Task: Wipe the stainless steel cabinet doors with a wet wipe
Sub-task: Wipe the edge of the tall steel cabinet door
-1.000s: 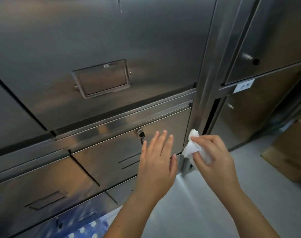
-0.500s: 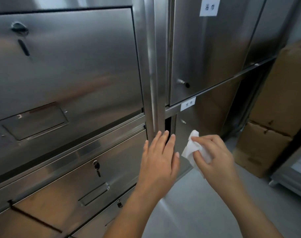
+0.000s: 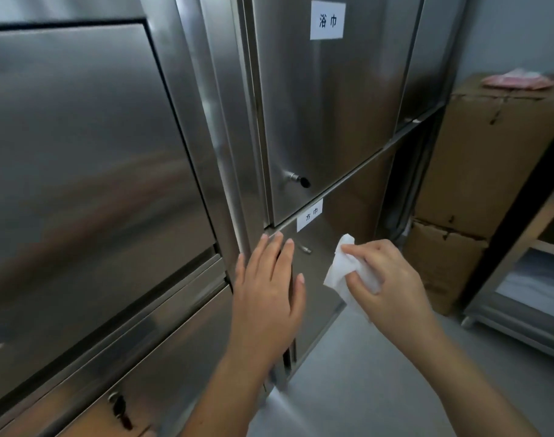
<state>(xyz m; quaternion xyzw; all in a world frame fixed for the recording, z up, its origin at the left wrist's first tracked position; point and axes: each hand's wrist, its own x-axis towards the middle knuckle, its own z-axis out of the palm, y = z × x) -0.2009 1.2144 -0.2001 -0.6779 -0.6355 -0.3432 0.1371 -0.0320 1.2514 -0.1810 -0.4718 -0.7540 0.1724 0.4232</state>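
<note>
Stainless steel cabinets fill the view. An upper door (image 3: 326,115) carries a white paper label (image 3: 327,20) and a small knob (image 3: 297,179). Below it is a lower door (image 3: 351,212) with its own label (image 3: 309,215) and knob (image 3: 304,248). My right hand (image 3: 386,279) pinches a crumpled white wet wipe (image 3: 345,272) in front of the lower door. My left hand (image 3: 269,291) is held flat with straight fingers at the lower door's left edge, beside the vertical post (image 3: 225,171); whether it touches the steel is unclear.
A large steel door (image 3: 80,159) and a keyed drawer (image 3: 162,367) stand at the left. Stacked cardboard boxes (image 3: 477,171) sit at the right with a pink packet (image 3: 518,82) on top. A steel rack (image 3: 522,298) stands at the far right on grey floor (image 3: 380,383).
The view has swung right and up from the left drawers to the labelled doors. Both hands keep their pose, the right one still holding the wipe.
</note>
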